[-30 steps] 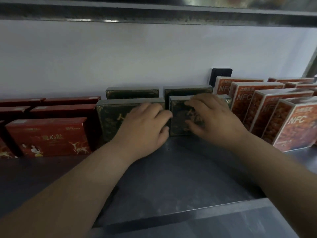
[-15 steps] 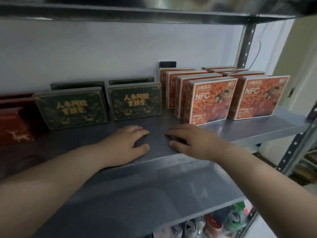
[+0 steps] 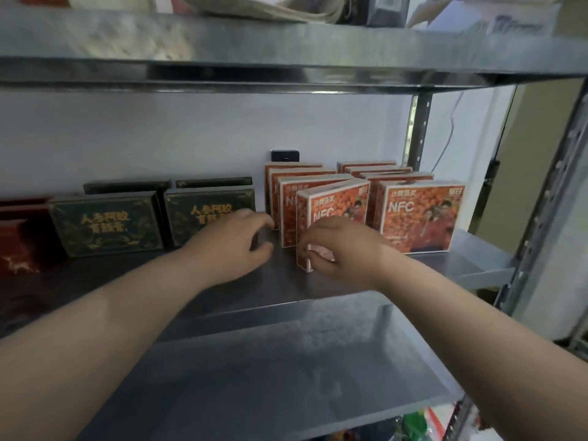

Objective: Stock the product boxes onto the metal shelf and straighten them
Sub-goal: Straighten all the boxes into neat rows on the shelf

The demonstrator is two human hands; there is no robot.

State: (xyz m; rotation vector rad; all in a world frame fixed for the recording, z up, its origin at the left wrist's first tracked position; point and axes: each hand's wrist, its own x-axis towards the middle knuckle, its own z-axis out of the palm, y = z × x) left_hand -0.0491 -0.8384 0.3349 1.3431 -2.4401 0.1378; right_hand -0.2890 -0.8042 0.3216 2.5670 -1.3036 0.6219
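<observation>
The grey metal shelf (image 3: 286,361) carries rows of upright boxes along the wall. Two dark green boxes with gold lettering (image 3: 105,222) stand left of centre, more green boxes behind them. Orange NFC boxes stand in two rows at the right. The front box of the left orange row (image 3: 331,202) leans askew, and my right hand (image 3: 337,246) grips its lower front corner. My left hand (image 3: 235,246) hovers with curled, spread fingers between the right green box (image 3: 203,214) and the orange row, holding nothing.
Red boxes (image 3: 16,246) fill the shelf's far left. The right orange row ends in a front box (image 3: 420,218) near the steel upright (image 3: 541,218). A black device (image 3: 285,155) sits on the wall. An upper shelf (image 3: 286,52) hangs overhead; goods show below.
Both hands left the green boxes, rested on the shelf, then moved right. My right hand has taken hold of the front orange box; the view shifted right and back.
</observation>
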